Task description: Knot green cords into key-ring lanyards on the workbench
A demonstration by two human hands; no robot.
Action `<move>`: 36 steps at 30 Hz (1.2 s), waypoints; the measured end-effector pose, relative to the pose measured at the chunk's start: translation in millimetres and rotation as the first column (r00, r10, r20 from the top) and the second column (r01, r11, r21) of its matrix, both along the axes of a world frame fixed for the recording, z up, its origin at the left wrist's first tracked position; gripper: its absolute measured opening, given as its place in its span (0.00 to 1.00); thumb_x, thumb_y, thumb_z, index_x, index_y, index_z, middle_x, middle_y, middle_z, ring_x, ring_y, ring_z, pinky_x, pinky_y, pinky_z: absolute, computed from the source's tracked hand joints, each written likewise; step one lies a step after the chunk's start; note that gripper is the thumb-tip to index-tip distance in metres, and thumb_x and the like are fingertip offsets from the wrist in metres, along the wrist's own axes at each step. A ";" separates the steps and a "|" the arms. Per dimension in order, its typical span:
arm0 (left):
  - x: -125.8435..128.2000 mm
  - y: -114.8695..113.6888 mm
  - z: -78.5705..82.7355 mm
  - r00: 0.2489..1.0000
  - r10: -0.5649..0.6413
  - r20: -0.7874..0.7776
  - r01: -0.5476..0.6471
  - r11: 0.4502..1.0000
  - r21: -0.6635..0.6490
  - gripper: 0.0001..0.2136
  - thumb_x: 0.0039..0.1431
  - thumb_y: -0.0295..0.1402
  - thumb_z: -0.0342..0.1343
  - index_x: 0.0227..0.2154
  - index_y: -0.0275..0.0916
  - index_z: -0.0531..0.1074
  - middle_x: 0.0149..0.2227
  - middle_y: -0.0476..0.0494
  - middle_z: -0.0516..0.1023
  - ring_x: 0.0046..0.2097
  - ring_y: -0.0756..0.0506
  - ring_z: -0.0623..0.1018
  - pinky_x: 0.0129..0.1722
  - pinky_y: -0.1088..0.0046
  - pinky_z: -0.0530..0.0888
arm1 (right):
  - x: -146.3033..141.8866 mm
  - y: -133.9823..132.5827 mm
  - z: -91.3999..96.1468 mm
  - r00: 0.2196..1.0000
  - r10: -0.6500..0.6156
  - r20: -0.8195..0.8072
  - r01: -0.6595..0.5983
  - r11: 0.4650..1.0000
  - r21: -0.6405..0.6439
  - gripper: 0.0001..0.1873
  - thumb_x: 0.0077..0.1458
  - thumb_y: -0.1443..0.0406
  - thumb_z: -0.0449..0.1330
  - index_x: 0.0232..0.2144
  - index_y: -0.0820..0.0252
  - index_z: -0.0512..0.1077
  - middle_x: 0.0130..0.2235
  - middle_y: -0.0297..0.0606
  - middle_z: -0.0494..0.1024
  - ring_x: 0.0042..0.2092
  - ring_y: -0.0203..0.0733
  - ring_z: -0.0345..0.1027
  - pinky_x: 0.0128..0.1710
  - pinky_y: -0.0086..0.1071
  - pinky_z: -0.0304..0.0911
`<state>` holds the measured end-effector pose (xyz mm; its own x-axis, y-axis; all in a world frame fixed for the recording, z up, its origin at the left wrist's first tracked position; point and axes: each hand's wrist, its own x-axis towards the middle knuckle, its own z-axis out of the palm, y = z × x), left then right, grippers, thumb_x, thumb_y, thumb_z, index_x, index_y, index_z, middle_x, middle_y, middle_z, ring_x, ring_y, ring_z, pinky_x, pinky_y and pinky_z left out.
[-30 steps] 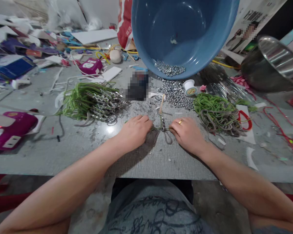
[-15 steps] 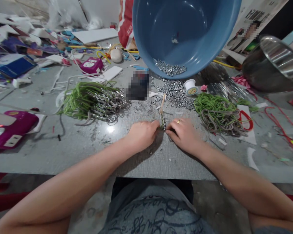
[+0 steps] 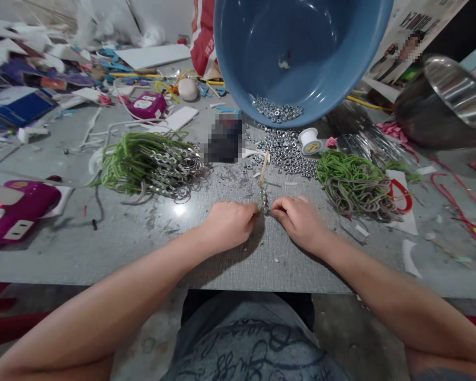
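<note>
Between my hands a short strip of metal hex nuts braided with cord (image 3: 265, 200) lies on the table, its far end at a small wooden stick (image 3: 264, 168). My left hand (image 3: 234, 222) is closed in a pinch just left of the strip, on a thin cord end from it. From the right, my right hand (image 3: 299, 219) pinches with thumb and forefinger at the strip's near end, on another cord end. The cord within the fingers is mostly hidden. Beyond the strip lies a spread of loose nuts (image 3: 287, 151).
A tilted blue basin (image 3: 301, 63) with nuts at its lip stands behind. Green-cord bundles lie left (image 3: 130, 164) and right (image 3: 353, 180). A white spool (image 3: 310, 142), a steel bowl (image 3: 432, 116), and purple power sockets (image 3: 21, 211) are around. Scraps cover the back left.
My hands have drawn slightly apart at the strip's near end, the left one shifting a little down and left. The strip stays in place on the table.
</note>
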<state>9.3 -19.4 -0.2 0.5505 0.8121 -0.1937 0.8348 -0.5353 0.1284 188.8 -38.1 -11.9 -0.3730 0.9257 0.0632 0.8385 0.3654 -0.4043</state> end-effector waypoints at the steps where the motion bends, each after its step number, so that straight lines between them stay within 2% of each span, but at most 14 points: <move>1: 0.3 -0.1 0.5 1.000 0.005 0.001 -0.005 1.000 -0.001 0.14 0.58 0.35 0.41 0.35 0.40 0.72 0.27 0.41 0.77 0.32 0.39 0.78 0.28 0.68 0.67 | -0.6 -0.5 0.0 1.000 -0.009 0.014 0.009 1.000 -0.006 0.09 0.60 0.64 0.48 0.34 0.60 0.67 0.29 0.36 0.76 0.32 0.41 0.67 0.38 0.34 0.49; 4: 0.6 0.3 0.9 1.000 0.010 0.009 -0.010 1.000 -0.001 0.13 0.57 0.35 0.42 0.34 0.40 0.72 0.27 0.42 0.78 0.31 0.39 0.78 0.28 0.68 0.67 | -1.7 -2.0 0.9 0.997 -0.033 0.070 0.034 0.999 -0.018 0.12 0.59 0.62 0.49 0.39 0.61 0.68 0.29 0.37 0.77 0.32 0.41 0.68 0.37 0.34 0.50; 8: 0.7 0.0 -0.5 1.000 0.015 0.010 -0.015 1.000 0.021 0.13 0.56 0.35 0.43 0.35 0.40 0.72 0.27 0.42 0.78 0.31 0.38 0.78 0.27 0.68 0.67 | -1.3 -3.7 1.5 0.992 -0.043 0.121 0.046 0.999 -0.019 0.14 0.58 0.58 0.52 0.38 0.60 0.71 0.26 0.36 0.76 0.29 0.41 0.68 0.35 0.34 0.50; 15: 4.6 -2.9 -6.6 0.997 0.070 0.041 -0.073 0.995 0.073 0.16 0.59 0.43 0.43 0.38 0.39 0.70 0.26 0.42 0.77 0.31 0.38 0.78 0.28 0.67 0.69 | -1.5 -3.6 0.2 0.990 -0.046 0.133 0.048 0.999 -0.009 0.11 0.57 0.62 0.51 0.34 0.60 0.72 0.25 0.36 0.76 0.28 0.39 0.67 0.36 0.34 0.50; 19: 5.7 -1.6 -6.2 0.996 0.086 0.018 -0.087 0.995 0.049 0.15 0.60 0.39 0.41 0.38 0.39 0.70 0.27 0.41 0.77 0.31 0.40 0.77 0.29 0.67 0.68 | -2.6 -3.2 0.4 0.991 -0.052 0.125 0.052 0.999 -0.001 0.10 0.55 0.64 0.51 0.32 0.60 0.71 0.24 0.35 0.75 0.27 0.37 0.64 0.36 0.33 0.50; 23: 3.5 0.5 -0.5 0.999 0.040 0.012 -0.040 0.999 -0.006 0.13 0.58 0.38 0.43 0.34 0.40 0.72 0.28 0.42 0.77 0.33 0.41 0.77 0.30 0.69 0.67 | -1.7 -4.2 -0.6 0.992 -0.033 0.122 0.030 0.999 0.019 0.10 0.53 0.64 0.51 0.27 0.60 0.70 0.21 0.33 0.73 0.23 0.34 0.59 0.35 0.32 0.49; 29: 0.4 2.8 6.7 0.998 -0.063 -0.010 0.063 0.997 -0.044 0.12 0.54 0.35 0.44 0.31 0.40 0.73 0.28 0.42 0.77 0.32 0.41 0.77 0.29 0.70 0.66 | -1.8 -6.1 3.1 0.987 0.034 0.160 -0.033 0.999 -0.009 0.07 0.48 0.66 0.52 0.22 0.59 0.67 0.19 0.32 0.69 0.23 0.34 0.53 0.29 0.30 0.44; 33: -0.1 2.2 6.7 0.995 -0.101 -0.018 0.100 0.994 -0.046 0.12 0.55 0.35 0.44 0.31 0.40 0.73 0.27 0.43 0.77 0.31 0.41 0.77 0.28 0.70 0.66 | -3.1 -6.7 6.7 0.980 0.066 0.190 -0.056 0.997 -0.056 0.07 0.47 0.66 0.52 0.21 0.59 0.67 0.20 0.32 0.68 0.23 0.34 0.53 0.27 0.30 0.42; 36: -0.3 0.1 4.2 0.997 -0.082 0.000 0.082 0.997 -0.006 0.13 0.57 0.37 0.43 0.32 0.40 0.73 0.26 0.43 0.77 0.31 0.41 0.77 0.27 0.70 0.66 | -2.5 -7.8 6.4 0.970 0.036 0.241 -0.025 0.999 -0.047 0.09 0.50 0.62 0.52 0.24 0.59 0.69 0.20 0.34 0.70 0.23 0.35 0.56 0.26 0.31 0.41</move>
